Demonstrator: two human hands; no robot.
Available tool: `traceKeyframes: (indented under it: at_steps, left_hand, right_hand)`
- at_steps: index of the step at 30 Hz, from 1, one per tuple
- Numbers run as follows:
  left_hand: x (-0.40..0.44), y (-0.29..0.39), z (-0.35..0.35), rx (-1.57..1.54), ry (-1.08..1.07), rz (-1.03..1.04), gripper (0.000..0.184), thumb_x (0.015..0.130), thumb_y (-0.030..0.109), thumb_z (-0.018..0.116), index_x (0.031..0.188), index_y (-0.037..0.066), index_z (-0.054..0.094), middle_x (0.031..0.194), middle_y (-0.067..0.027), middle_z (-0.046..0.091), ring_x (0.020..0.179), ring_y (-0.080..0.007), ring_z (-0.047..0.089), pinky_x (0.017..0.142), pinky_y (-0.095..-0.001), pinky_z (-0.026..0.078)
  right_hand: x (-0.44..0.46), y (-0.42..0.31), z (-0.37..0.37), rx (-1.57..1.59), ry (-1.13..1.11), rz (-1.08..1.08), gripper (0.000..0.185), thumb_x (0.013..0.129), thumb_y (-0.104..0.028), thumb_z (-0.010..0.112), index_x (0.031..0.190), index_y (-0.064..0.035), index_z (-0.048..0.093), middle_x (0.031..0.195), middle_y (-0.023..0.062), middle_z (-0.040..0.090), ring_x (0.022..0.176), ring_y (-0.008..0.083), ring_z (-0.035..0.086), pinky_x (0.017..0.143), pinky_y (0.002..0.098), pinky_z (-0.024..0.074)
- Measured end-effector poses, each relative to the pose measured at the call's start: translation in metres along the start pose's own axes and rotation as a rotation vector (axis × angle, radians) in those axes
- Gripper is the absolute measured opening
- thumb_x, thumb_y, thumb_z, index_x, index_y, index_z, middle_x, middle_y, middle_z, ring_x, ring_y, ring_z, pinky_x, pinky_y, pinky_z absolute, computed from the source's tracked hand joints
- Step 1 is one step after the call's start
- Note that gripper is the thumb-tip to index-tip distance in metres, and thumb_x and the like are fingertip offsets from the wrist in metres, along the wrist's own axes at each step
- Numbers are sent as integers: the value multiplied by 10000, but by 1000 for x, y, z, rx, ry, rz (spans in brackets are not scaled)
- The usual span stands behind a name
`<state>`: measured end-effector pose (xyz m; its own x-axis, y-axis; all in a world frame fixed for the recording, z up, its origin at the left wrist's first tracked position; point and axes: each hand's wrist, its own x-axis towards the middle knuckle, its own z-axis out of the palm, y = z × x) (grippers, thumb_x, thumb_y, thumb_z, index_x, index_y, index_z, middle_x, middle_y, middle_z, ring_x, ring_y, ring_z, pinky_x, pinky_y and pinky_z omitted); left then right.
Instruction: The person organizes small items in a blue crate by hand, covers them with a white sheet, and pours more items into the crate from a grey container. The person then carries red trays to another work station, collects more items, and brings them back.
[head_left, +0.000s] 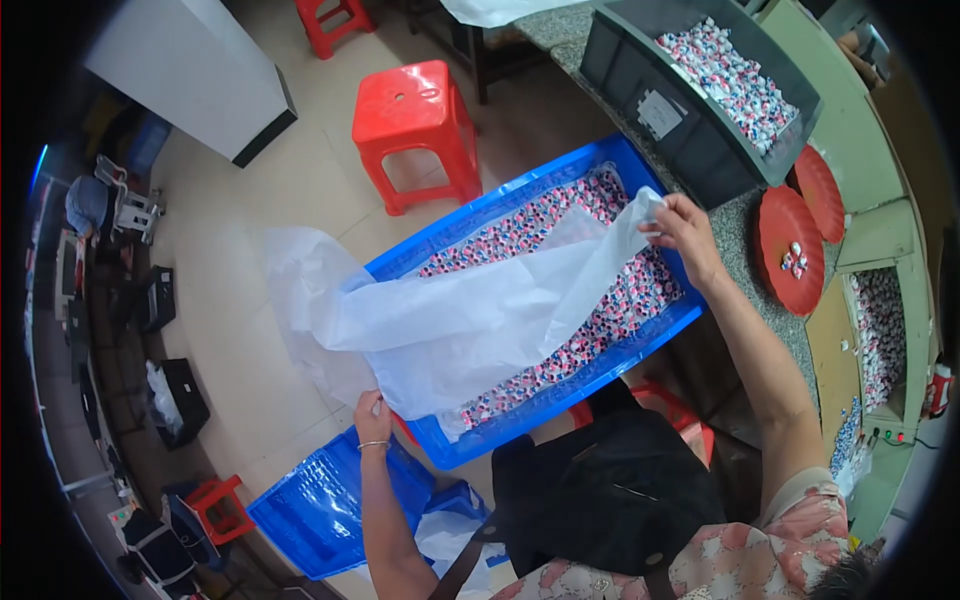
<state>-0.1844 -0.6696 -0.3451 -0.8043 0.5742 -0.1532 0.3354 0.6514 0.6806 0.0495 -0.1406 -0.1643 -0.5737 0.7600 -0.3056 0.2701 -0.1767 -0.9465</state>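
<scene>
Someone's holding a white sheet (470, 315) across the blue bin (437, 449), right hand (684, 236) pinching it over the right edge, left hand (373, 418) seemingly pinching it off the near-left corner. I'm guessing they're positioning it, so it's needing even tension.

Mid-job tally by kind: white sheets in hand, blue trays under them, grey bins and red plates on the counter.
White sheet: 1
Blue tray: 1
Grey bin: 1
Red plates: 2
Total: 5

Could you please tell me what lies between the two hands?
In the head view, a white sheet lies between the left hand and right hand, partly over the blue tub.
</scene>
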Motion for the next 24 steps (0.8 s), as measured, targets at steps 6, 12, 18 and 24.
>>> traceKeyframes:
  at_steps: [6, 12, 18, 24]
  left_hand:
    - [26, 19, -60, -86, 391, -47, 135, 872, 104, 521, 936, -14, 532, 870, -161, 548, 807, -272, 536, 746, -350, 434]
    - [92, 106, -244, 149, 971, 34, 273, 982, 226, 421, 963, -39, 487, 892, -190, 519, 826, -309, 519, 763, -369, 420]
    - [75, 193, -316, 307, 1187, 315, 314, 997, 221, 405, 1133, -36, 525, 1071, -178, 578, 972, -279, 550, 880, -349, 418]
    - [12, 150, -272, 330, 902, 162, 303, 993, 129, 394, 1235, -6, 515, 1179, -197, 582, 1100, -293, 569, 908, -346, 455]
  right_hand:
    - [55, -54, 21, 130, -56, -81, 141, 860, -146, 550, 933, -25, 546, 929, 79, 613, 901, 201, 654, 818, 306, 526]
    - [131, -159, 62, 475, -153, -362, 165, 869, -126, 505, 1001, -37, 550, 1061, 118, 607, 1004, 244, 607, 930, 418, 464]
    - [138, -235, 70, 815, -258, -449, 177, 853, -81, 511, 991, 30, 522, 1137, 168, 568, 1085, 327, 553, 1015, 468, 409]
    - [116, -175, 46, 1152, -223, -290, 258, 919, -226, 518, 894, 28, 554, 1034, 179, 601, 1083, 390, 540, 1000, 464, 414]
